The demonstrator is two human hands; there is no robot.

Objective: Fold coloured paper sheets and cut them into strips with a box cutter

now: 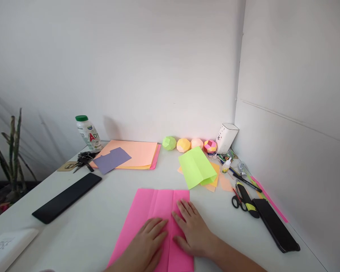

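A pink sheet of paper with lengthwise creases lies on the white table in front of me. Its right side is folded over toward the middle. My left hand rests on the sheet left of the fold's edge, fingers stretched out and pointing right. On the folded strip lies my right hand, flat with its fingers spread. Neither hand grips anything. Just beyond the sheet is a creased lime-green paper on top of orange pieces.
Along the wall stand several paper balls, a white container and a bottle. Scissors, a cutter and a black case lie right. Left are a dark bar, purple paper and peach sheets.
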